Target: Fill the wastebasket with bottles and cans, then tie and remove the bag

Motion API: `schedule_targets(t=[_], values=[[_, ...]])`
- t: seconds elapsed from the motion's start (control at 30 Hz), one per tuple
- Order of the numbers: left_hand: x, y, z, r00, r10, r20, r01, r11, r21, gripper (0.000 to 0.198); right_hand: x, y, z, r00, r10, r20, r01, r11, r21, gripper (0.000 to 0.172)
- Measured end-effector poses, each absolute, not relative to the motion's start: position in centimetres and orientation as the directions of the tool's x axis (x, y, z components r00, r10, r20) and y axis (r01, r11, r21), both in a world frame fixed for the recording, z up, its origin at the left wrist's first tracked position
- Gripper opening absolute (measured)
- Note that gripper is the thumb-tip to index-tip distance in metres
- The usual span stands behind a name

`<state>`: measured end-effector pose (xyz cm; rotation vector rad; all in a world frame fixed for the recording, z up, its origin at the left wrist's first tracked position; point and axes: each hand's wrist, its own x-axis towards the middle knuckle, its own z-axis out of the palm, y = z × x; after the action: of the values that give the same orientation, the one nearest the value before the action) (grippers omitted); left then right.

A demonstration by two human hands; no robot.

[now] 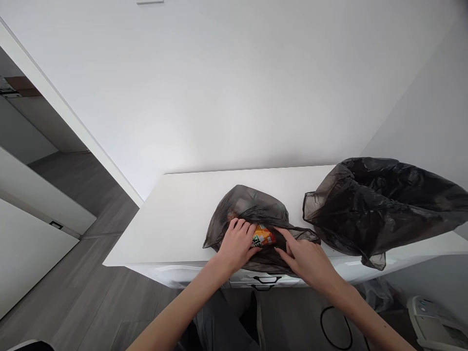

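Observation:
A crumpled, see-through black plastic bag lies on the white cabinet top, its mouth turned toward me. Inside the mouth shows an orange packet with green and white print. My left hand is closed at the packet's left end, fingers over it and thumb below. On the other side, my right hand touches the bag's rim by the packet's right end, its index finger and thumb spread apart. Other contents show dimly through the film, too blurred to name. Both hands partly hide the bag's mouth.
A larger black plastic bag stands at the right end of the cabinet top, reaching past its front edge. Drawers with black handles are below. A black cable and a pale machine are on the floor at right.

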<state>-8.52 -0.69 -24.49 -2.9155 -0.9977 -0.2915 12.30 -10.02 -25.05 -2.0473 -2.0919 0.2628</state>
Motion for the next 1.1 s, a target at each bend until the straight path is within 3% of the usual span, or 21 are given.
schedule_targets(t=[0.1, 0.27, 0.4, 0.63, 0.77, 0.93, 1.1], values=[[-8.8, -0.9, -24.5, 0.747, 0.628, 0.215, 0.623, -0.776, 0.103, 0.064, 12.8, -9.7, -26.3, -0.007, 0.999, 0.036, 0.956, 0.017, -0.293, 0.052], [-10.9, -1.7, -22.3, 0.655, 0.689, 0.308, 0.566, -0.719, 0.404, 0.067, 13.5, -9.0, -28.3, 0.015, 0.998, 0.059, 0.935, 0.007, -0.354, 0.061], [-14.6, -1.6, -19.7, 0.481, 0.822, 0.305, 0.593, -0.562, 0.577, 0.059, 13.5, -8.4, -29.2, 0.027, 0.991, 0.129, 0.896, 0.033, -0.443, 0.051], [-23.3, 1.1, -17.4, 0.143, 0.897, 0.418, 0.807, -0.351, 0.475, 0.056, 11.0, -8.7, -29.2, 0.037, 0.942, 0.332, 0.777, 0.182, -0.603, 0.052], [-27.1, 3.3, -18.4, -0.013, 0.944, 0.328, 0.846, -0.164, 0.508, 0.055, 9.4, -8.8, -30.2, -0.026, 0.942, 0.335, 0.726, 0.248, -0.641, 0.046], [-30.1, 6.7, -20.3, -0.202, 0.957, 0.209, 0.831, 0.054, 0.554, 0.075, 8.6, -7.8, -32.4, -0.071, 0.939, 0.336, 0.669, 0.295, -0.682, 0.039], [-31.5, 9.5, -21.5, -0.284, 0.945, 0.165, 0.778, 0.126, 0.616, 0.075, 8.3, -6.9, -34.1, 0.07, 0.925, 0.374, 0.665, 0.236, -0.709, 0.025]])
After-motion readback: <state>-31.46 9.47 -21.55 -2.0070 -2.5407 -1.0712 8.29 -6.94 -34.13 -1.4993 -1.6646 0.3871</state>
